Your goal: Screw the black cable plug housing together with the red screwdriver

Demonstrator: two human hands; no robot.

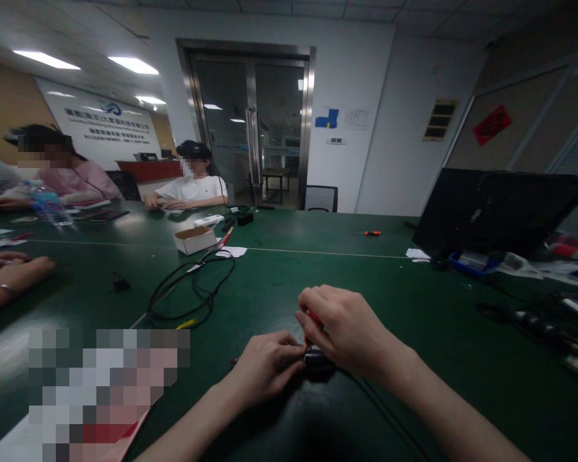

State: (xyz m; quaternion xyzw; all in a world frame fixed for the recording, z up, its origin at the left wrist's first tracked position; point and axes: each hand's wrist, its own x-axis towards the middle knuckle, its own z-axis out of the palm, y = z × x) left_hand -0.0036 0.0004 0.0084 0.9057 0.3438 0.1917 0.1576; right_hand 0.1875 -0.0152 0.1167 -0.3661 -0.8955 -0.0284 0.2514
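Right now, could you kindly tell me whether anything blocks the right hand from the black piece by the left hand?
Nothing visible does: the right hand grips an orange tool that reaches down to the black piece, beside the left hand.

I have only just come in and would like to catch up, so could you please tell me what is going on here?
The person's left hand holds a dark, elongated piece at the green table. The right hand grips a slim orange-red tool, its lower end down by the piece; whether they touch is hard to tell. A screwdriver and an open box lie farther out.
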